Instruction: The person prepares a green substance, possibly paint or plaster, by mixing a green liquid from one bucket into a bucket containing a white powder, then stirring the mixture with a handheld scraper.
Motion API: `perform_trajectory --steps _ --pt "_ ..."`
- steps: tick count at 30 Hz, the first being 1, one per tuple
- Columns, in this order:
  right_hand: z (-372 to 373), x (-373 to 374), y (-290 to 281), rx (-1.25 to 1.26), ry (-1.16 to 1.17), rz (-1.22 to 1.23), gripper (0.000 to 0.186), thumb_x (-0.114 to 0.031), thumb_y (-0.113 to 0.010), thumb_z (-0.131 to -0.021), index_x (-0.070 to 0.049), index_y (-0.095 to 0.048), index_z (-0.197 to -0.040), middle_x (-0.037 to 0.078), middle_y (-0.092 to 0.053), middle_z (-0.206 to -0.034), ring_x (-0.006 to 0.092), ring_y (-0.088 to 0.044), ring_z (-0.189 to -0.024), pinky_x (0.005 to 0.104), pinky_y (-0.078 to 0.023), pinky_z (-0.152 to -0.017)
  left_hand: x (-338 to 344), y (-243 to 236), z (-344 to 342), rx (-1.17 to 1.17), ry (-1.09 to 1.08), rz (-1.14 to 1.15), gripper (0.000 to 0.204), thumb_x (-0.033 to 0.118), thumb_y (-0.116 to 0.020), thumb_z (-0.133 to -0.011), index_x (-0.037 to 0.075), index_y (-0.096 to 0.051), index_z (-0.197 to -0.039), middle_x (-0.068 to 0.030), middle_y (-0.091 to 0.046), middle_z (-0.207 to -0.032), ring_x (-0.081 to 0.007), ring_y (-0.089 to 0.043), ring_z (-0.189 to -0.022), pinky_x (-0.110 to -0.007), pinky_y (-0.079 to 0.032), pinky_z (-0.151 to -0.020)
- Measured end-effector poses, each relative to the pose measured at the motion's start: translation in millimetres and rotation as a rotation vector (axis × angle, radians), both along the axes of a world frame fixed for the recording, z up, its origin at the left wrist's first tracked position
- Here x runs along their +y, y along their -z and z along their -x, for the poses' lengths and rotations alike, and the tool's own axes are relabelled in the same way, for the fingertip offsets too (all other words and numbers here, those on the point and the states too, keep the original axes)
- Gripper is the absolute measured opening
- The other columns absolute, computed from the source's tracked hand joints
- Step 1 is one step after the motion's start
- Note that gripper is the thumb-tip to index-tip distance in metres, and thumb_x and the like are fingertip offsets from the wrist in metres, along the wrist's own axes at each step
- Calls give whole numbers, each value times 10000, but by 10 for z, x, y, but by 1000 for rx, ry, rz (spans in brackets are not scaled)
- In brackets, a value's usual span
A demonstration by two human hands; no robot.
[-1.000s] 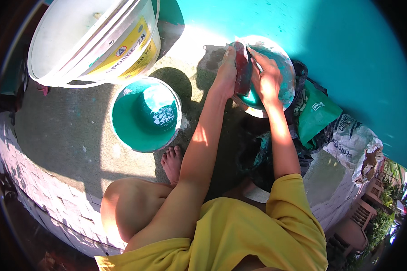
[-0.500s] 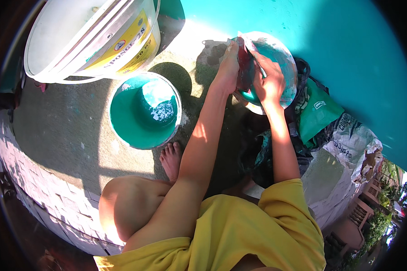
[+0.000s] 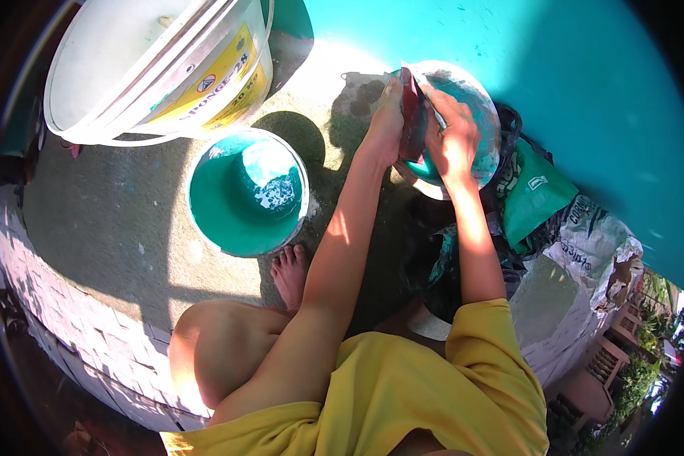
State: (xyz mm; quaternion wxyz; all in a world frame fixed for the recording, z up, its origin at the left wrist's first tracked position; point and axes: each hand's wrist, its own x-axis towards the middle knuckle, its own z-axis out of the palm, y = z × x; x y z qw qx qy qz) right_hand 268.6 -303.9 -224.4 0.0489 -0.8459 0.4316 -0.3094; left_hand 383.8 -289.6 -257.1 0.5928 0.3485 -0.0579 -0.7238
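A flat, dark red plate-like tool (image 3: 413, 114), smeared along its face, stands nearly on edge above a white-rimmed bucket (image 3: 488, 125) with teal and whitish smears inside. My left hand (image 3: 386, 128) is closed on its left side. Against its other face, my right hand (image 3: 454, 135) is closed, fingers bent; a thin pale edge shows by its fingertips, but what it belongs to is hidden. To the left, an open bucket (image 3: 302, 216) coated inside with teal paint stands near my bare foot (image 3: 289, 275).
A large white pail (image 3: 235, 91) with a yellow label stands at upper left. Beyond the buckets is a teal wall (image 3: 600, 91). Right of the smeared bucket lie a green packet (image 3: 536, 194), black plastic and a torn white sack (image 3: 585, 235). Pale tiles (image 3: 91, 327) edge the concrete floor.
The dark red tool has turned slightly, showing more of its red face. My hands stay close together over the bucket. The whole view has shifted a little.
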Motion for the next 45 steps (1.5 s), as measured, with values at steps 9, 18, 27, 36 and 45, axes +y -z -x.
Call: perform_trajectory --steps 9,18,27,36,45 --pt "73 -239 64 -77 228 -227 241 -134 -632 -867 -134 -685 -1102 120 -692 -1012 293 -656 -906 335 -491 -816 -9 -8 80 -32 -58 -2 547 502 -298 -999 69 -436 -1303 -84 -552 -1168 -173 -546 -1038 -345 -464 -890" --pt "192 61 154 64 431 -561 261 -165 -614 -844 -61 -686 -1072 162 -665 -783 269 -648 -671 354 -493 -652 3 -174 125 -41 -84 -63 439 520 -453 -954 106 -511 -1089 -20 -566 -994 -119 -549 -948 -304 -477 -814" --pt "108 -9 322 14 359 -318 253 -133 -611 -847 -85 -686 -1084 172 -680 -925 333 -659 -809 403 -520 -727 -15 -193 135 -45 -55 -142 461 591 -475 -919 135 -496 -982 34 -476 -838 -79 -475 -790 -262 -429 -691" --pt "22 130 225 -112 250 -217 255 -144 -627 -855 -96 -687 -1099 185 -682 -921 316 -679 -866 341 -515 -768 24 -136 35 82 20 -71 728 633 -512 -876 42 -454 -1298 -86 -540 -1141 -147 -520 -1033 -329 -458 -890" --pt "878 -622 573 161 422 -440 441 -275 -793 -712 -10 -646 -1032 186 -664 -923 354 -626 -873 425 -488 -788 -25 -76 109 -107 5 -173 709 639 -584 -831 79 -506 -1259 -35 -508 -1073 -150 -475 -977 -326 -420 -884"
